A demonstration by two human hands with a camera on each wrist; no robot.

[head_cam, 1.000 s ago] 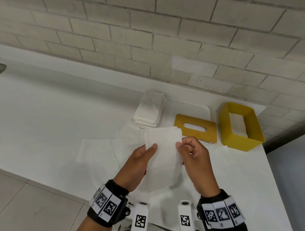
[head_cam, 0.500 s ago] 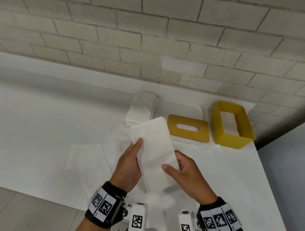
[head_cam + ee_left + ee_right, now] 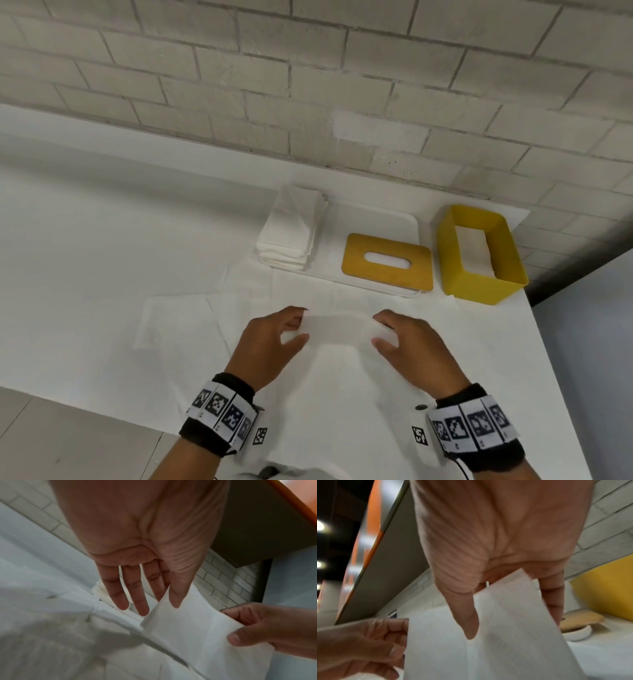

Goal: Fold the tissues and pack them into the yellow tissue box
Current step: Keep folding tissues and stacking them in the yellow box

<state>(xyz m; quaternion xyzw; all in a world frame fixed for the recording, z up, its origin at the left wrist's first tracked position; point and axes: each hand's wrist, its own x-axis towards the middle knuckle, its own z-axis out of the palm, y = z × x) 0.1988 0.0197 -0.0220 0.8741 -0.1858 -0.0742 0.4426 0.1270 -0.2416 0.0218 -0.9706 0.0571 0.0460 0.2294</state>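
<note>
A folded white tissue (image 3: 337, 327) hangs crosswise between both hands just above the table. My left hand (image 3: 299, 325) pinches its left end between thumb and forefinger, as the left wrist view shows on the tissue (image 3: 188, 628). My right hand (image 3: 378, 329) pinches the right end, thumb in front and fingers behind the tissue (image 3: 505, 615). The open yellow tissue box (image 3: 479, 253) stands at the far right with something white inside. Its yellow slotted lid (image 3: 387, 262) lies left of it.
A stack of folded tissues (image 3: 291, 233) sits on the left end of a white tray (image 3: 376, 222) that also bears the lid. Flat unfolded sheets (image 3: 178, 322) lie on the white table left of my hands. A brick wall runs behind; the table's edge falls away right of the box.
The tissue stood lengthwise between my hands; it now lies crosswise, held by its two ends and brought lower over the table. The head view has shifted.
</note>
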